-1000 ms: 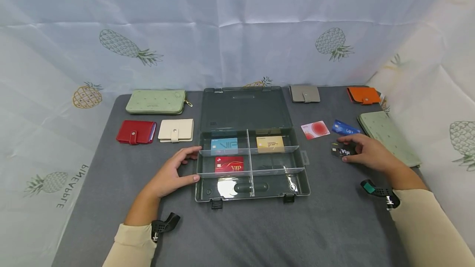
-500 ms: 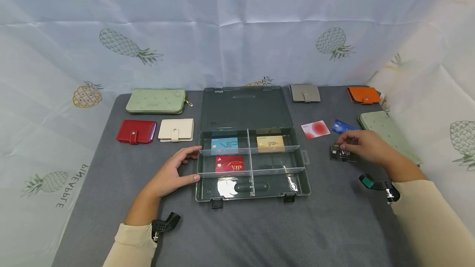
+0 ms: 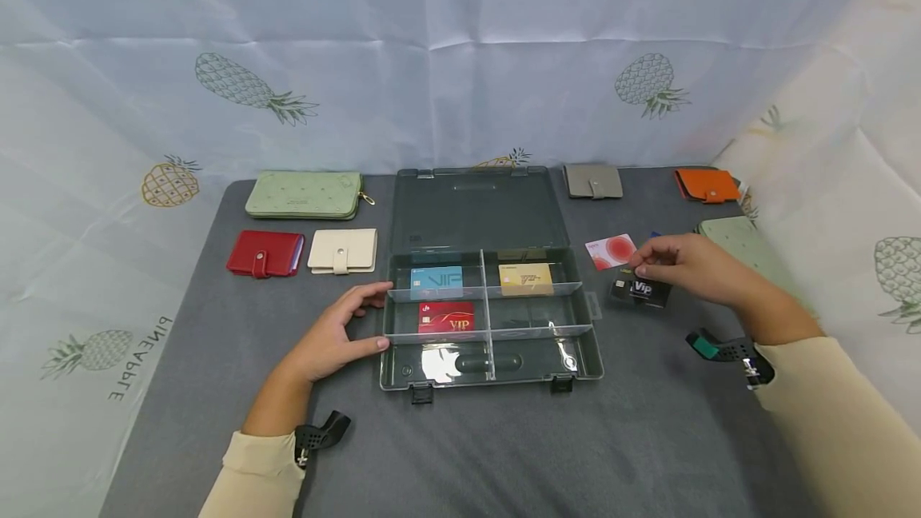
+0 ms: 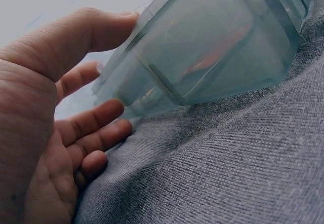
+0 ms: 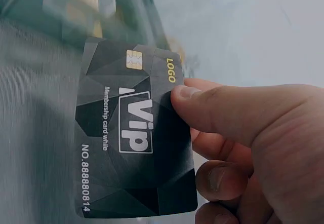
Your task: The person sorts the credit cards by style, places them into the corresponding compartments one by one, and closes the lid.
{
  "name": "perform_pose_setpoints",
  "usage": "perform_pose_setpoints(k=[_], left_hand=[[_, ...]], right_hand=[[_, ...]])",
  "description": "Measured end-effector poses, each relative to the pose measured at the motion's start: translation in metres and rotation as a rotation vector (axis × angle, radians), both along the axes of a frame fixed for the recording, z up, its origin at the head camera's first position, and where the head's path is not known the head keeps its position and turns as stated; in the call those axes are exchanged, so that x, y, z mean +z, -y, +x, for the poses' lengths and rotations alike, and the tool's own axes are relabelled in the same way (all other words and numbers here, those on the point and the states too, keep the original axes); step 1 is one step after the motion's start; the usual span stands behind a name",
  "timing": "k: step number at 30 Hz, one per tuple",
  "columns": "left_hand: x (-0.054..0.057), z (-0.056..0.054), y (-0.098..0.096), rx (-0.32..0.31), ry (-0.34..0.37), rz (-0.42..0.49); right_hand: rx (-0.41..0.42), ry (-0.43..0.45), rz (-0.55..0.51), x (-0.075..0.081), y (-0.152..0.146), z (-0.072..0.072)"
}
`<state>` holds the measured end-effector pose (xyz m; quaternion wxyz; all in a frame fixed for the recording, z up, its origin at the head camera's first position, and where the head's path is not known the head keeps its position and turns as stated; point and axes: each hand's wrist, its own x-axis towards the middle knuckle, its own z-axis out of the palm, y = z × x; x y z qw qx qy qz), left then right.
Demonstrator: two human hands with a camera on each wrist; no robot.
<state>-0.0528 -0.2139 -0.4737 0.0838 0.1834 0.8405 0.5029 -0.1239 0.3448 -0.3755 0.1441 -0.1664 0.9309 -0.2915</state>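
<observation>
Between thumb and fingers my right hand (image 3: 691, 264) pinches a black VIP card (image 5: 134, 133) by one long edge, over the cloth right of the box. The left hand (image 3: 336, 334) touches the left side of a clear grey divided box (image 3: 543, 378), thumb and fingers spread along its wall; the left wrist view shows the same wall close up. The box lies with its lid (image 3: 475, 214) folded back. Inside are a blue card (image 3: 436, 281) at back left, a gold card (image 3: 525, 279) at back right and a red card (image 3: 446, 316) in the middle left compartment.
A pink-and-white card (image 3: 608, 251) lies right of the box; a blue card behind the right hand is nearly hidden. Around them sit a grey wallet (image 3: 592, 181), an orange wallet (image 3: 707, 185) and a green wallet (image 3: 748, 250). Green (image 3: 304, 195), red (image 3: 265, 253) and cream wallets (image 3: 342, 251) lie left.
My right hand has taken the black card between thumb and fingers and lifted it off the cloth, then moved left with it toward the box. The left hand has stayed in place.
</observation>
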Motion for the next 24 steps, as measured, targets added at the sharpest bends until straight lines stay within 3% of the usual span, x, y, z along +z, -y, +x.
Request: perform_pose_setpoints(k=[8, 14, 24], left_hand=[[-0.001, -0.001, 0.000, -0.002, 0.001, -0.006], [-0.001, 0.000, 0.001, 0.004, -0.003, -0.008], [-0.003, 0.000, 0.000, -0.003, -0.021, -0.007]], right_hand=[[0.031, 0.039, -0.076, 0.010, 0.052, 0.000], [0.101, 0.063, -0.161, 0.003, 0.087, -0.002], [0.200, 0.017, -0.195, -0.013, 0.122, -0.004]])
